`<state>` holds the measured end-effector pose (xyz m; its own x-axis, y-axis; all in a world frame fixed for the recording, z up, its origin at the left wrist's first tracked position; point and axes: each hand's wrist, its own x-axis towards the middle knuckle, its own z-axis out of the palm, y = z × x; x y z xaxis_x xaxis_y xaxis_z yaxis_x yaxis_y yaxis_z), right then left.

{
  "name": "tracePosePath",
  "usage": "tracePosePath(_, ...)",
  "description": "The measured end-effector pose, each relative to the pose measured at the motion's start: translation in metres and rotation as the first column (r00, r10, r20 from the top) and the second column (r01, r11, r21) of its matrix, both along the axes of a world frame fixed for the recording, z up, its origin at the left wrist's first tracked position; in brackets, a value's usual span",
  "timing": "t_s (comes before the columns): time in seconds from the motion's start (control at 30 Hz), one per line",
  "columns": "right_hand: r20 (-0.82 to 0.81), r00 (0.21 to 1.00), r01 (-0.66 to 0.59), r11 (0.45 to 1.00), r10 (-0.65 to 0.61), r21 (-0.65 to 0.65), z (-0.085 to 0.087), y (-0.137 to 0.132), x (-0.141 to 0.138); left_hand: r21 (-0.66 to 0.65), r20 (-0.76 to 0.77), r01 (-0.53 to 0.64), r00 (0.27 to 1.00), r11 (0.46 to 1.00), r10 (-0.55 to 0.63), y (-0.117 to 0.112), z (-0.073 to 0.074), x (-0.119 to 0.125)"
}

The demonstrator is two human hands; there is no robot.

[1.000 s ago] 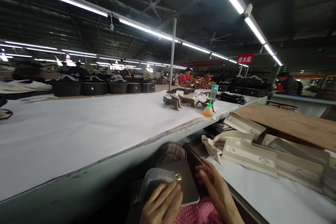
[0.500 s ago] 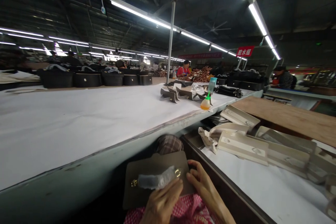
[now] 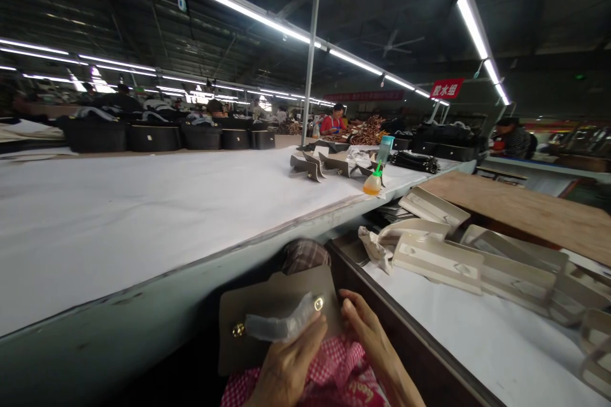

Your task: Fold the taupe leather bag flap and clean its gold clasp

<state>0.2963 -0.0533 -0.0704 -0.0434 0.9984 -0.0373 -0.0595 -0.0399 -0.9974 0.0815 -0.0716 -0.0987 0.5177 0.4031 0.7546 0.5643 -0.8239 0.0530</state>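
On my lap lies a taupe bag panel with rounded corners. A handle wrapped in clear plastic runs across it between gold ring fittings. My left hand is closed over the panel's lower edge, its fingertips by the right gold ring. At the right edge is my right hand, fingers curled with thumb and forefinger on the panel's border; the panel hides part of the grip. Red checked cloth lies under my hands.
A white-covered table stretches ahead, carrying a glue bottle and folded dark panels. On the right, a lower surface bears several beige bag pieces. Black bags line the table's far side; a person in red sits beyond.
The panel and both hands have shifted slightly left in view, and the panel has tilted a little. The right hand's fingers have drawn together at the edge. The head view has turned slightly.
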Motion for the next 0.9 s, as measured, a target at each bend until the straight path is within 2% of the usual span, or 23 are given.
tracePosePath(0.2, -0.085, 0.996, 0.007, 1.0, -0.005, 0.029, 0.005, 0.01, -0.015, 0.001, -0.024, -0.032, 0.999, 1.0, 0.032, 0.001, -0.001, -0.001)
tracePosePath(0.4, -0.182, 0.983, -0.013, 0.999, 0.007, -0.03, -0.002, 0.004, -0.008, 0.019, -0.009, -0.04, 0.999, 0.999, 0.041, 0.002, -0.002, 0.0)
tracePosePath(0.53, -0.156, 0.986, 0.038, 0.994, -0.054, -0.102, -0.012, 0.006, -0.001, 0.041, 0.024, -0.052, 0.998, 0.998, 0.051, 0.002, -0.003, 0.001)
tracePosePath(0.63, -0.1, 0.993, 0.06, 0.995, -0.068, -0.082, -0.011, 0.005, 0.0, 0.058, 0.028, -0.047, 0.999, 0.997, 0.046, 0.001, 0.001, 0.003)
tracePosePath(0.7, -0.08, 0.997, -0.005, 1.0, 0.003, -0.028, -0.005, 0.002, -0.004, 0.077, 0.03, -0.052, 0.998, 0.996, 0.049, 0.0, 0.008, 0.003)
tracePosePath(0.77, -0.066, 0.994, -0.08, 0.996, 0.082, 0.037, 0.007, -0.001, -0.011, 0.12, 0.047, -0.043, 0.998, 0.992, 0.037, 0.0, 0.021, 0.002)
tracePosePath(0.83, -0.041, 0.992, -0.112, 0.988, 0.116, 0.106, 0.024, -0.005, -0.018, 0.174, 0.081, -0.02, 0.997, 0.985, 0.006, -0.001, 0.042, -0.003)
tracePosePath(0.9, 0.007, 0.992, -0.128, 0.977, 0.129, 0.173, 0.047, -0.009, -0.023, 0.207, 0.109, -0.01, 0.994, 0.978, -0.012, -0.001, 0.073, -0.011)
